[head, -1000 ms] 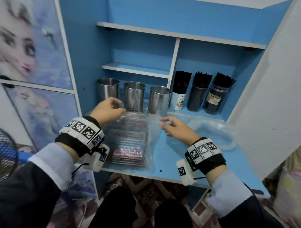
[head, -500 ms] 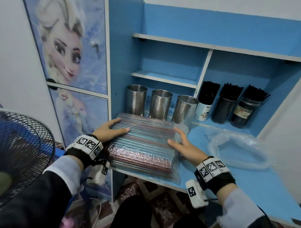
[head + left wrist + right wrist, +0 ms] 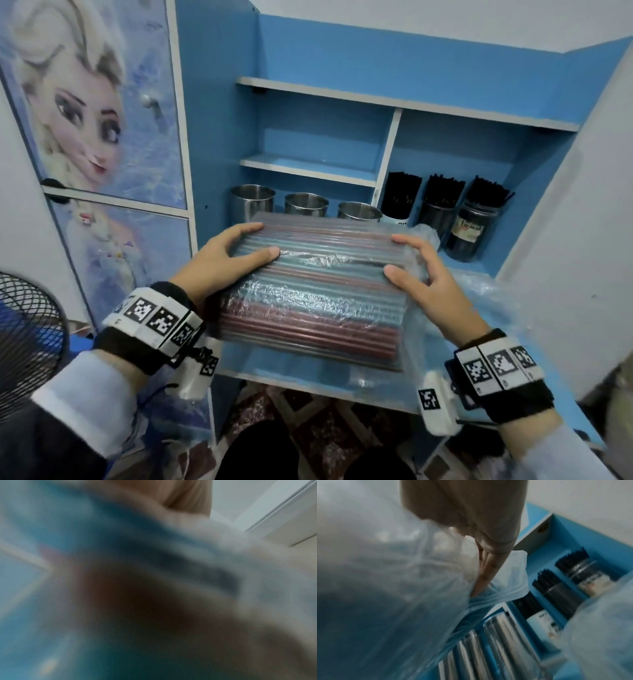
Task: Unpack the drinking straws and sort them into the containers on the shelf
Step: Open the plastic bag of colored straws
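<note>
**Straw pack held by both ends above the shelf, wrap not opened**

Straw pack (image 3: 310, 291) is a flat block of reddish and teal straws sealed in clear plastic, held just in front of the three steel cups (image 3: 306, 205) and above the blue shelf (image 3: 507, 329). Left hand (image 3: 219, 263) grips the pack's left end, thumb curled over the top, other fingers wrapped round the far corner. Right hand (image 3: 428, 277) grips the right end the same way, thumb on top, fingers bent over the far edge into the loose wrap; the right wrist view shows those fingers (image 3: 485, 573) pressed into the plastic. Left wrist view is too blurry to tell anything.

Right of the steel cups, past a white divider (image 3: 387, 157), stand three containers of black straws (image 3: 442, 202). Right of the pack, a crumpled clear bag (image 3: 493, 291) lies on the shelf.
</note>
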`<state>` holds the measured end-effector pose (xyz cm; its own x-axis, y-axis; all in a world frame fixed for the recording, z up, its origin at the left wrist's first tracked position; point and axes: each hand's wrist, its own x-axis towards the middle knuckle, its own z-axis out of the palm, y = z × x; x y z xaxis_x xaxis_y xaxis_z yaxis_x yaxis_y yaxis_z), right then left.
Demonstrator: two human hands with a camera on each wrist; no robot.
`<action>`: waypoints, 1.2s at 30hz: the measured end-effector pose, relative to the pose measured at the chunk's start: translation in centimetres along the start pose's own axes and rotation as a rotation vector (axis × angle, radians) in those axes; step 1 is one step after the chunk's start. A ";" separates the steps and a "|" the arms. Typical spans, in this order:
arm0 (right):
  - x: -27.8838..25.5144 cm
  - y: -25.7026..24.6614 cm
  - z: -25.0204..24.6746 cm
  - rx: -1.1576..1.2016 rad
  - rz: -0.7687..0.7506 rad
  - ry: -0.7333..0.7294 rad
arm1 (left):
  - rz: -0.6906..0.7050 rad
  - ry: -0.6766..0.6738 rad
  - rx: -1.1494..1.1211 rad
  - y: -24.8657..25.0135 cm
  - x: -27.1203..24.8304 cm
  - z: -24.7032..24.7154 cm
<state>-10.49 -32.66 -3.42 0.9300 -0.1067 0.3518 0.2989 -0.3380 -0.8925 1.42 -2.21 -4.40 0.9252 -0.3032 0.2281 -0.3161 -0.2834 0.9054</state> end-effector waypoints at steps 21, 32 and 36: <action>-3.8 3.7 -10.8 -0.279 -0.091 0.993 | -0.027 -0.350 -0.176 7.9 1.8 25.8; -5.0 7.8 -8.9 -0.374 0.144 0.549 | -0.080 -0.292 -0.374 3.2 4.1 25.8; -6.3 7.0 -10.6 -0.218 0.208 0.459 | -0.078 -0.320 -0.317 2.6 4.4 25.4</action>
<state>-16.53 -44.29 -8.91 0.7611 -0.5727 0.3046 0.0216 -0.4470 -0.8943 -0.66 -27.44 -10.10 0.8165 -0.5721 0.0780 -0.1224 -0.0395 0.9917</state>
